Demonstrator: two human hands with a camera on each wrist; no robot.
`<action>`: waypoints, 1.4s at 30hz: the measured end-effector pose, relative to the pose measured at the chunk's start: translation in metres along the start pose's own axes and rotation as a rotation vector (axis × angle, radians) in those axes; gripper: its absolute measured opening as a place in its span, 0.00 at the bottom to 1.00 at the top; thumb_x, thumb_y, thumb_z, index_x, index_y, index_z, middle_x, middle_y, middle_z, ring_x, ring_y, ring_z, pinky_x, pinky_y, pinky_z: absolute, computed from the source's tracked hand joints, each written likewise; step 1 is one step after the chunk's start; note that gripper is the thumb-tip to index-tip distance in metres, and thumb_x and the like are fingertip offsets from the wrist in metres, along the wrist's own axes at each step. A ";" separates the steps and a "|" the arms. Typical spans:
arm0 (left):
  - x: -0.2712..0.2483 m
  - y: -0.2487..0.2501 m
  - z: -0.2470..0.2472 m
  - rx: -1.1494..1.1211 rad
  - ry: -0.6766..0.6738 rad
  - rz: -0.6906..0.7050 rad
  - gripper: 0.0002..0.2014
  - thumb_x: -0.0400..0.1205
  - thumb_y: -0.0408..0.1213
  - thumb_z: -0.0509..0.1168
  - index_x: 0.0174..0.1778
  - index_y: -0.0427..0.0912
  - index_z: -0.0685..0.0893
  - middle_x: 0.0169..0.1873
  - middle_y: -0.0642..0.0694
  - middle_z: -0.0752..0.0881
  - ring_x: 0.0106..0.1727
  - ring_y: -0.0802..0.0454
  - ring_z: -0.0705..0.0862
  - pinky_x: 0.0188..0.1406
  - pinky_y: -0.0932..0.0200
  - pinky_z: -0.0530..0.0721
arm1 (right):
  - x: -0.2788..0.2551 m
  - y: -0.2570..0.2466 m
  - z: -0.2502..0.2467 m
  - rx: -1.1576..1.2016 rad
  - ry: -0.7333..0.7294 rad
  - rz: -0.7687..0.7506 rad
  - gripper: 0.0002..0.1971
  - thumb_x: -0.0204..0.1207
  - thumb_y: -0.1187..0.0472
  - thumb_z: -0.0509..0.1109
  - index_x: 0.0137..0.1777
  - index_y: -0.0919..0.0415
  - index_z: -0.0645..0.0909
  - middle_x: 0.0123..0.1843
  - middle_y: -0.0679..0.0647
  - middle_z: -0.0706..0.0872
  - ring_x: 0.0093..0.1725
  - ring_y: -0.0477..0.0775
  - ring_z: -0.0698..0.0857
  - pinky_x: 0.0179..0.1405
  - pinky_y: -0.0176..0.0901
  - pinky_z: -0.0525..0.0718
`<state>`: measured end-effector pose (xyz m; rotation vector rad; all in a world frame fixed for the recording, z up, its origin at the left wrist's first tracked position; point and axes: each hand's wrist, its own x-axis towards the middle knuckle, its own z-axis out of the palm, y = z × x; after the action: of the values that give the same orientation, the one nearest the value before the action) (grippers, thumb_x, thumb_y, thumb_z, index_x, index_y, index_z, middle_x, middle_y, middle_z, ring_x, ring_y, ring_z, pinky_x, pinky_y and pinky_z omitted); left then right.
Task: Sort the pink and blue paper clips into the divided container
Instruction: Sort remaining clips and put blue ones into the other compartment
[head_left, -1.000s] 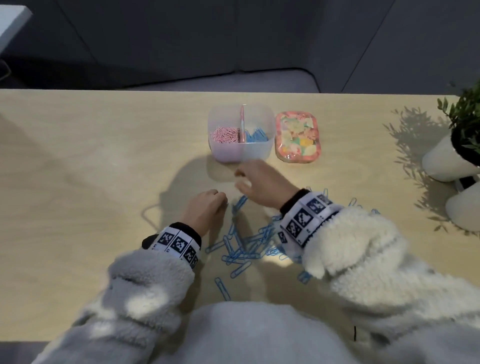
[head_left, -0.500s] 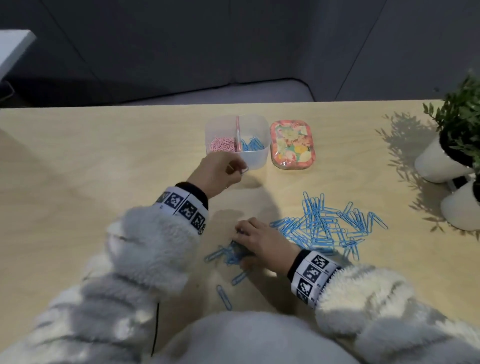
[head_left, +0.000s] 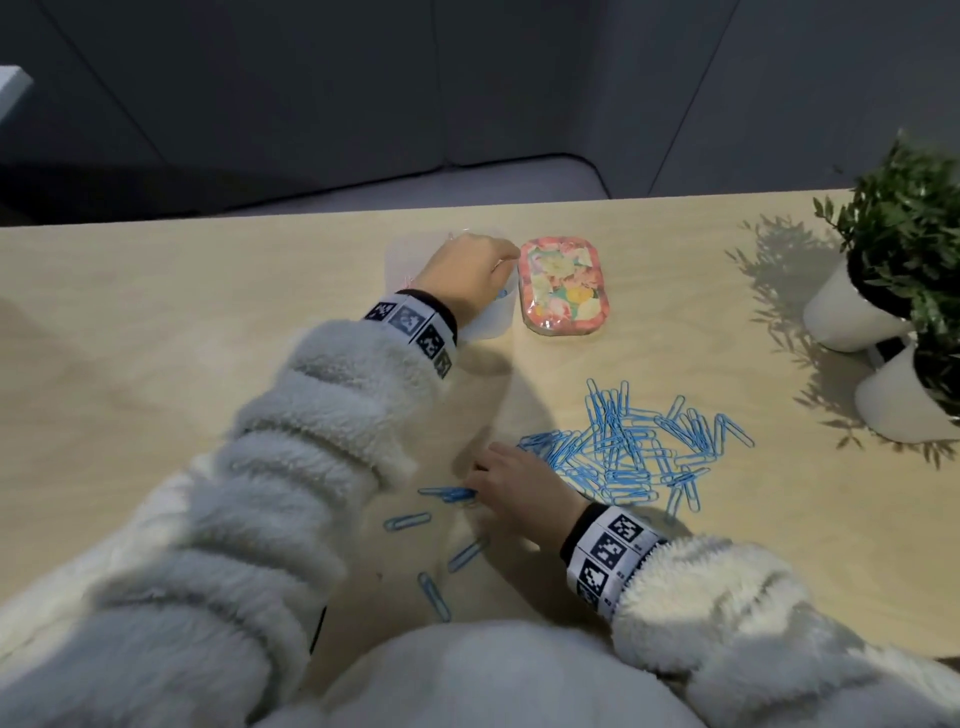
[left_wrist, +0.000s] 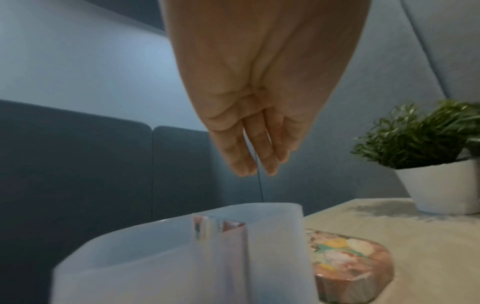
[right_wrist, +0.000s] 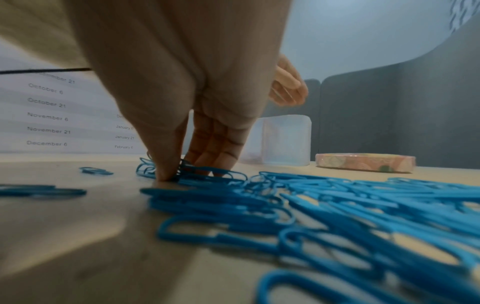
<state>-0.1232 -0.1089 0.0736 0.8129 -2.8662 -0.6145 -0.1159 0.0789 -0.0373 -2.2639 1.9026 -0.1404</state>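
The clear divided container (head_left: 399, 255) stands at the back of the table, mostly covered by my left hand (head_left: 493, 265). In the left wrist view my left hand (left_wrist: 257, 164) hangs above the container (left_wrist: 182, 257) near its divider (left_wrist: 221, 226), fingers straight and nothing in them. A big pile of blue paper clips (head_left: 634, 447) lies right of centre. My right hand (head_left: 475, 486) is down on the table at the pile's left. There thumb and fingers (right_wrist: 166, 172) pinch a small bunch of blue clips (right_wrist: 207, 172). The container's contents are hidden.
A floral lid (head_left: 563, 283) lies right beside the container. Two white pots with green plants (head_left: 852, 312) stand at the table's right edge. A few loose blue clips (head_left: 434, 595) lie near the front edge, close to my body.
My left hand rose from the table to the container and now hangs over it with straightened fingers. My right hand came back from near the container and settled on the small bunch.
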 end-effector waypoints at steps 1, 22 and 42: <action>-0.014 0.002 -0.002 -0.040 0.037 0.047 0.13 0.83 0.33 0.56 0.57 0.36 0.84 0.57 0.38 0.86 0.60 0.39 0.80 0.61 0.52 0.71 | 0.000 -0.001 -0.002 0.038 0.015 -0.007 0.06 0.50 0.58 0.78 0.27 0.51 0.84 0.27 0.47 0.82 0.28 0.50 0.84 0.23 0.32 0.78; -0.215 -0.046 0.087 -0.050 -0.239 -0.200 0.32 0.63 0.69 0.61 0.49 0.43 0.77 0.45 0.47 0.76 0.48 0.46 0.76 0.47 0.53 0.75 | -0.017 -0.006 -0.002 0.124 -0.025 0.245 0.25 0.60 0.44 0.73 0.54 0.58 0.81 0.51 0.58 0.82 0.51 0.63 0.81 0.50 0.52 0.84; -0.191 -0.035 0.085 -0.063 -0.215 -0.199 0.11 0.77 0.30 0.66 0.55 0.38 0.83 0.52 0.40 0.81 0.49 0.42 0.82 0.47 0.55 0.77 | 0.001 -0.018 -0.022 -0.030 -0.271 0.061 0.09 0.74 0.64 0.66 0.51 0.62 0.85 0.51 0.58 0.82 0.58 0.58 0.78 0.38 0.46 0.76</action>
<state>0.0391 -0.0067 -0.0152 1.0937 -2.9575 -0.8590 -0.1028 0.0793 -0.0124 -2.1148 1.8379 0.1950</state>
